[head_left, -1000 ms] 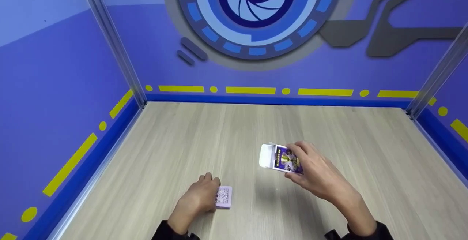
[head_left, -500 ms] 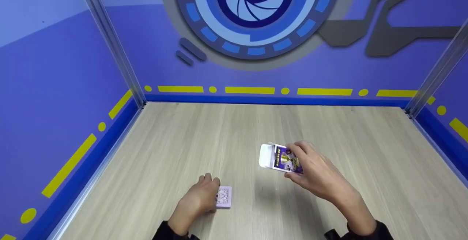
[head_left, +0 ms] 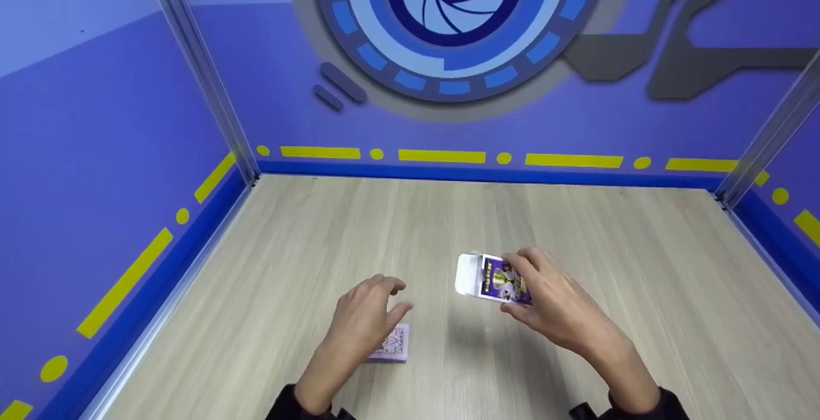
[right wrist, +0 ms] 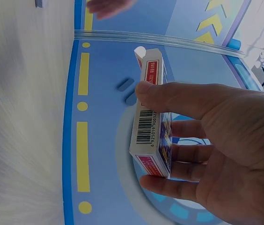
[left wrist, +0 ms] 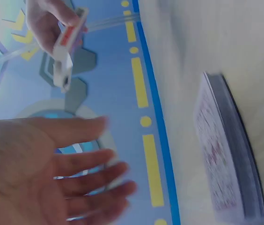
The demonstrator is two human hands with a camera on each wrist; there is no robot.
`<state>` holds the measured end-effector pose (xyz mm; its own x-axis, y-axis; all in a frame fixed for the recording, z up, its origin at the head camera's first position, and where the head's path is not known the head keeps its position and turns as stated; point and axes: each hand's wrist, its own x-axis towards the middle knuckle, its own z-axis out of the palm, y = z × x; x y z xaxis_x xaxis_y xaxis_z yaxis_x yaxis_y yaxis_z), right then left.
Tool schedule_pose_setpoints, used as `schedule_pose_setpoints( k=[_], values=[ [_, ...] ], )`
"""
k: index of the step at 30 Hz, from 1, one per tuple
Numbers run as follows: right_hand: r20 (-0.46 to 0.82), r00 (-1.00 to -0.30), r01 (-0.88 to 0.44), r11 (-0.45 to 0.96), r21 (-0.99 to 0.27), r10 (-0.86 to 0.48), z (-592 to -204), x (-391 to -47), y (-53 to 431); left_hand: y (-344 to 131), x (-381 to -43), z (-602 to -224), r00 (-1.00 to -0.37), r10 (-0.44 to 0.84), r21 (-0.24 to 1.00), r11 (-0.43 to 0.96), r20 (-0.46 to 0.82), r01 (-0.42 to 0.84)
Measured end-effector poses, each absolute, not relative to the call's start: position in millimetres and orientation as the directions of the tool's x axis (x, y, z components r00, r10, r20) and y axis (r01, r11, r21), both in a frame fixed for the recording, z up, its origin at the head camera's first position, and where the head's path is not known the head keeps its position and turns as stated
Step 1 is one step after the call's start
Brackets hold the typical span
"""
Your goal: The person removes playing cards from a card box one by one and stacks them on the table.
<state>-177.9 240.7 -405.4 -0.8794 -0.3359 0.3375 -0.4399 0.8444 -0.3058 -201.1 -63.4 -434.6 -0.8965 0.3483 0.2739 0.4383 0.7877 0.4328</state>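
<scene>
A person's right hand (head_left: 557, 301) grips a small card box (head_left: 503, 279) above a pale wooden table (head_left: 288, 247), thumb on one narrow side and fingers around the other, its white flap (head_left: 466, 274) open and pointing toward the person's left. The box's purple face carries a gold trophy; a barcode (right wrist: 145, 126) runs along one edge. The left hand (head_left: 362, 314) is raised over the table, fingers relaxed and thumb spread, apart from a deck of cards (head_left: 397, 343) lying flat beneath it, patterned back up and partly hidden in the head view. Behind them stands a blue-purple wall (head_left: 256, 87) with a round emblem (head_left: 455, 87) and yellow dashes (head_left: 442, 156).
</scene>
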Motion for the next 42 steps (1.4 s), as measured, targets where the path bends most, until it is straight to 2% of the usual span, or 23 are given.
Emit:
schedule_pose_setpoints(
  k=[4, 7, 13, 17, 23, 29, 42],
  values=[
    [0.33, -0.877, -0.449, 0.84, -0.304, -0.348, -408, -177, 238, -54, -200, -429, -0.891, 0.255, 0.54, 0.721, 0.376, 0.434],
    [0.326, -0.872, -0.462, 0.835, -0.298, -0.366, -409, -177, 235, -51, -200, -427, -0.887, 0.226, 0.616, 0.649, 0.403, 0.446],
    [0.344, -0.849, -0.497, 0.825, -0.267, -0.401, -411, -175, 228, -46, -199, -424, -0.91, 0.241, 0.775, 0.479, 0.336, 0.413],
    [0.347, -0.835, -0.524, 0.81, -0.264, -0.427, -413, -173, 222, -40, -194, -422, -0.92, 0.244, 0.836, 0.393, 0.306, 0.382],
    [0.383, -0.787, -0.593, 0.766, -0.249, -0.484, -420, -171, 213, -29, -186, -424, -0.914, 0.284, 0.863, 0.336, 0.29, 0.378],
    [0.418, -0.743, -0.642, 0.733, -0.223, -0.523, -425, -170, 203, -29, -184, -426, -0.912, 0.308, 0.858, 0.354, 0.269, 0.373],
    [0.413, -0.727, -0.663, 0.718, -0.211, -0.549, -424, -168, 194, -35, -183, -427, -0.911, 0.36, 0.88, 0.34, 0.203, 0.331]
  ],
)
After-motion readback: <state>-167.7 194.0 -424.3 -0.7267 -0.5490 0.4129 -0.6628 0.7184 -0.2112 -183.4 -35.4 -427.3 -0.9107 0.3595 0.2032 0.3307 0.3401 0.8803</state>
